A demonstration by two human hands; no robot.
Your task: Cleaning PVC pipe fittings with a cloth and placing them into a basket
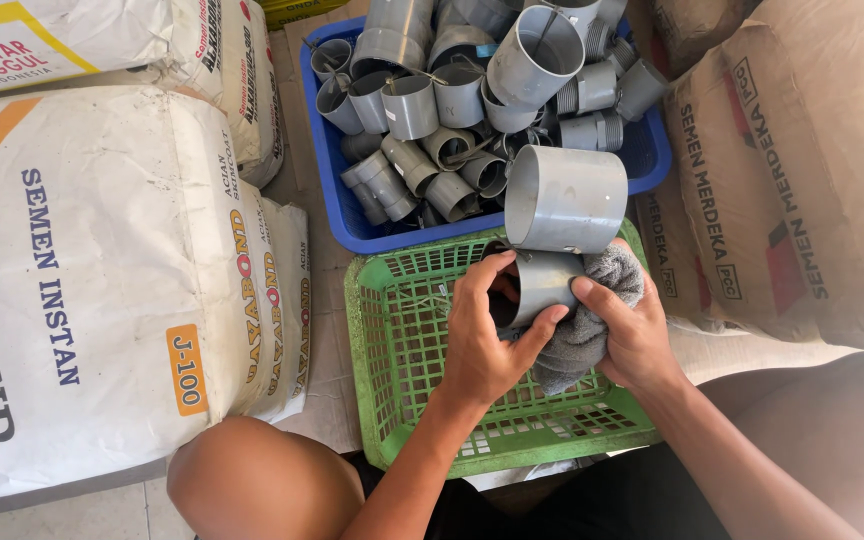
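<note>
Over an empty green plastic basket (402,340), the left hand (482,340) grips a short grey plastic pipe coupling (542,280) while the right hand (632,335) presses a grey cloth (592,320) against it; a blue crate (337,190) of similar fittings sits beyond, between cement sacks (102,280).

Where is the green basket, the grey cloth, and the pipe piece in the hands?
green basket (402,340): head view, bare mesh floor.
grey cloth (572,345): head view, bunched middle.
grey pipe fitting (542,282): head view, outer wall.
</note>
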